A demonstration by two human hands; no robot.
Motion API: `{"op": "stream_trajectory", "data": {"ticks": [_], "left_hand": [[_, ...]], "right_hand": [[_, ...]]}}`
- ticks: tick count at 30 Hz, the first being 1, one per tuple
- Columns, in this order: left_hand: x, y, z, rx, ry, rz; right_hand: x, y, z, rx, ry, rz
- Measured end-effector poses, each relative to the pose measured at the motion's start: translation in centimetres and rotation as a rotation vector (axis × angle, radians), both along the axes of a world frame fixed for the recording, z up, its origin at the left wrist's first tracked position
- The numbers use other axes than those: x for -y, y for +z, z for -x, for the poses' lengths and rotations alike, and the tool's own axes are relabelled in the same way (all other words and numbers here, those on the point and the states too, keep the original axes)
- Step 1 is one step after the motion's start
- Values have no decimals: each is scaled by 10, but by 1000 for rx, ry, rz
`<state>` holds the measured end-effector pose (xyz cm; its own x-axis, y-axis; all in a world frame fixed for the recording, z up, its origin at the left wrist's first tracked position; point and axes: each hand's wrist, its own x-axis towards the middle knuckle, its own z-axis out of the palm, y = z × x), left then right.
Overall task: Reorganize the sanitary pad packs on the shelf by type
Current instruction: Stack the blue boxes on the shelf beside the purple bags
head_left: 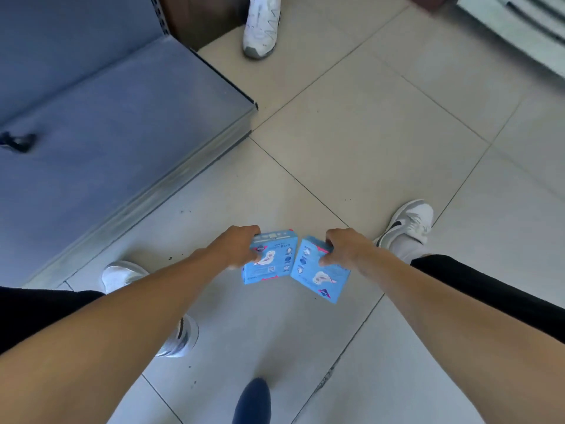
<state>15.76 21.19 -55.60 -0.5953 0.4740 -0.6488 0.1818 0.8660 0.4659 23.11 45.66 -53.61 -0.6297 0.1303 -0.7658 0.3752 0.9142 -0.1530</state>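
- The left hand (pixel 237 246) is closed around a blue pack (pixel 270 257) of sanitary pads; the fingers curl over its top edge and the thumb presses on its printed face; the pack is held upright over the floor, its face turned toward the camera.
- The right hand (pixel 344 247) grips a second blue pack (pixel 321 270) of the same look; the fingers hook over its upper edge and the thumb lies on its face; this pack is tilted, its lower corner pointing down and to the right.
- The two packs sit side by side between the hands; their inner edges are touching or very nearly so near the top; I cannot tell which.
- Both packs show a white pad drawing and pink trim at one end; the print is too small to read.
- Both arms are bare and reach forward from the bottom corners of the view.
- The shelf (pixel 116 127) is a grey metal board at the left, well apart from the packs; a small dark thing (pixel 16 142) lies near its left edge, too blurred to name.
- The floor (pixel 382 148) is pale tile with dark joints; the person's white shoes (pixel 408 226) stand on it on both sides of the packs.
- Another white shoe (pixel 261 26) stands at the top of the view, beyond the corner of the shelf.
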Motion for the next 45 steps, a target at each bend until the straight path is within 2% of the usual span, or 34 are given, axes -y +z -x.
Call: {"op": "stream_trajectory", "data": {"ticks": [5, 10, 13, 20, 25, 30, 36, 40, 45], "left_hand": [[18, 72, 20, -105, 120, -87], [44, 154, 24, -205, 328, -293], [62, 194, 19, -181, 423, -453], [101, 254, -5, -192, 570, -710], [106, 279, -12, -228, 571, -731], [121, 279, -17, -81, 598, -833], [118, 280, -18, -338, 536, -601], [129, 284, -10, -385, 564, -577], [149, 284, 4, -302, 675, -676]], "right_hand": [[23, 82, 26, -127, -67, 102], [66, 169, 45, -294, -178, 301], [99, 211, 56, -315, -241, 387], [170, 283, 75, -394, -223, 385], [201, 310, 87, -427, -148, 325], [218, 313, 97, -432, -122, 306], [224, 310, 107, -433, -142, 309], [224, 302, 114, -429, -199, 354], [208, 301, 106, -483, 46, 349]]}}
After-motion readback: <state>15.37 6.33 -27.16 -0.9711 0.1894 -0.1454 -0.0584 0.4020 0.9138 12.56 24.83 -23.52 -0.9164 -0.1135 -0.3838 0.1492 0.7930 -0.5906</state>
